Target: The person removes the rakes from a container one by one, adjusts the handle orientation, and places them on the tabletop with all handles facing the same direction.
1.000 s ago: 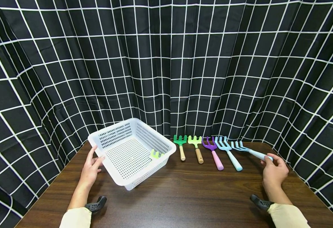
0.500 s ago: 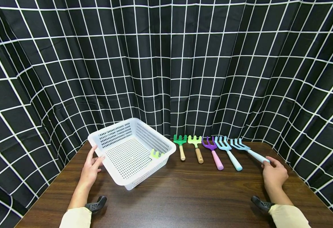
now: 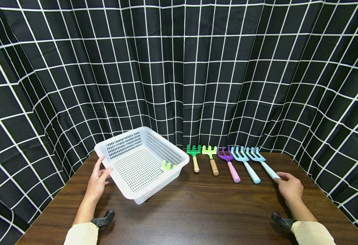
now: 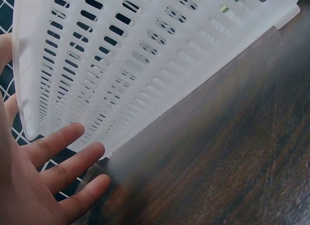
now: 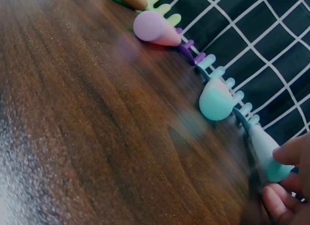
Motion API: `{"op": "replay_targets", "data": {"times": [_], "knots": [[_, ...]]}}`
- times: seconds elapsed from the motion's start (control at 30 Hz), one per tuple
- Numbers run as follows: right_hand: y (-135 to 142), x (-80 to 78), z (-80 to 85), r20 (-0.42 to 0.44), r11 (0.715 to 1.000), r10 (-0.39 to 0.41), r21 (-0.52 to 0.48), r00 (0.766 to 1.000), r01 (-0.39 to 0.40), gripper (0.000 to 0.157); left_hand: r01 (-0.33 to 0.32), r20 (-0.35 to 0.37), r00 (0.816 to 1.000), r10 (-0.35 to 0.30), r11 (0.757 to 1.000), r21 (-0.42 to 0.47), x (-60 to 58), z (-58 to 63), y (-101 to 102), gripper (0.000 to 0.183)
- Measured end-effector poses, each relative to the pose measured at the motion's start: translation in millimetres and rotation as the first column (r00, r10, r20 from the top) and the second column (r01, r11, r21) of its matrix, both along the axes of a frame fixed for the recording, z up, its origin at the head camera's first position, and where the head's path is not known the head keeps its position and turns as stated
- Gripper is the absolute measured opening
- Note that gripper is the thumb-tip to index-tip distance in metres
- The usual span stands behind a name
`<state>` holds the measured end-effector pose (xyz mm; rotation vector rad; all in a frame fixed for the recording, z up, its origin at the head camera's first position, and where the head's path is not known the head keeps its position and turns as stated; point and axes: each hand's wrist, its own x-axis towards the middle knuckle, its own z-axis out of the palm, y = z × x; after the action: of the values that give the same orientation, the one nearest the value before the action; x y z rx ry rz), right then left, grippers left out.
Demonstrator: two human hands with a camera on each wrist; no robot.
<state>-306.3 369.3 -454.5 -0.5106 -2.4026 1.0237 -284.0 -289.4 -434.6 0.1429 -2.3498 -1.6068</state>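
My left hand (image 3: 95, 183) grips the near-left rim of a white perforated plastic basket (image 3: 137, 168). In the left wrist view, several extended fingers (image 4: 72, 167) lie outside the basket wall. A light-green pronged head (image 3: 167, 166) shows inside the basket; the rest of that piece is hidden by the wall. At the right end of a row of tools, my right hand (image 3: 290, 189) pinches the handle end of a light-blue hand fork (image 3: 269, 169). In the right wrist view, thumb and fingers (image 5: 286, 155) close on its pale handle (image 5: 266, 150). Its prongs point toward the curtain.
Left of the held fork lie another light-blue fork (image 3: 252, 173), a purple fork with pink handle (image 3: 234, 173), a light-green rake (image 3: 214, 166) and a dark-green rake (image 3: 195, 164). A black gridded curtain (image 3: 179, 75) stands behind the brown wooden table (image 3: 203, 214).
The held light-blue fork has swung from a slanted lie to nearly parallel with its neighbour, its handle end moving left and nearer me with my right hand. Left hand and basket have stayed put.
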Motion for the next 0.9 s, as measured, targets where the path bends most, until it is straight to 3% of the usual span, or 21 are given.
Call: {"op": "replay_targets", "data": {"times": [0.43, 0.9], "knots": [[0.0, -1.9, -0.6, 0.048, 1.000, 0.022, 0.020, 0.999, -0.023, 0.031, 0.012, -0.004, 1.000, -0.012, 1.000, 0.006, 1.2, 0.8, -0.5, 0.068], [3.0, -1.5, -3.5, 0.027, 0.995, 0.050, 0.091, 0.998, -0.052, 0.029, 0.010, 0.003, 1.000, -0.010, 1.000, -0.009, 1.3, 1.7, -0.6, 0.068]]}}
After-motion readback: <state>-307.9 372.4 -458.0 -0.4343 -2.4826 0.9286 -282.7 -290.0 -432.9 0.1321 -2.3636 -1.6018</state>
